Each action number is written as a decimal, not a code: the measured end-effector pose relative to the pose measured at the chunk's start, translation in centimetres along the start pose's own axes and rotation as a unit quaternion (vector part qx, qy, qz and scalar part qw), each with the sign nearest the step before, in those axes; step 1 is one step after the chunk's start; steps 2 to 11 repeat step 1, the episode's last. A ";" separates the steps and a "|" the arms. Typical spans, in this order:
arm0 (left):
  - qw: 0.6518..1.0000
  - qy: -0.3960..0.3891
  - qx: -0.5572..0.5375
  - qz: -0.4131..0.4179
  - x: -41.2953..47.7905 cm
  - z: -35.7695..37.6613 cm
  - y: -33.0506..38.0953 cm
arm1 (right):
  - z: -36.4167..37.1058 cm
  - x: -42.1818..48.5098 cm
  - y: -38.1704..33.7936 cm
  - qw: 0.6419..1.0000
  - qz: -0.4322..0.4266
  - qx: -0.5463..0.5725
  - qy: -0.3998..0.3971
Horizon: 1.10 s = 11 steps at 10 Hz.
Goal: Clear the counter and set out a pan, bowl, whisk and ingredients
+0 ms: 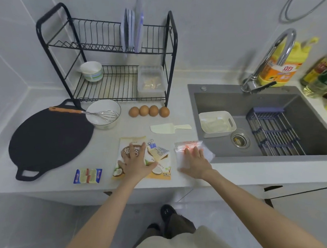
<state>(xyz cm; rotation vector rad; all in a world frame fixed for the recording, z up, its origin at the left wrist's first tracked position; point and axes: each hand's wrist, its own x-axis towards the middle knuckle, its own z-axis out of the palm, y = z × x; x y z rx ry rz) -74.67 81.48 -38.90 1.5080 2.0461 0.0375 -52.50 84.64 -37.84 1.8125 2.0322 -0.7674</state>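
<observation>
A flat black pan [50, 141] lies at the counter's left. Beside it stands a white bowl [103, 108] with an orange-handled whisk [94, 113] resting across it. Several brown eggs [148, 111] sit in a row behind a cream plastic scraper [168, 127]. My left hand [137, 161] lies flat, fingers spread, on a coconut-printed packet [161, 171] closed with a blue clip [152, 144]. My right hand [196, 161] presses flat on a clear zip bag [188, 146] with red print. Wrapped butter portions [87, 176] lie near the front edge.
A black two-tier dish rack [107, 51] at the back holds plates, a small bowl and a lidded plastic box. To the right is a grey sink [252, 104] with a white basket, a drain rack and a tap. Bottles stand at the far right.
</observation>
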 end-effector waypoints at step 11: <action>0.998 0.055 -0.003 0.034 -0.3 -1.0 0.4 | -1.2 -0.9 -0.2 0.990 -0.035 0.010 0.136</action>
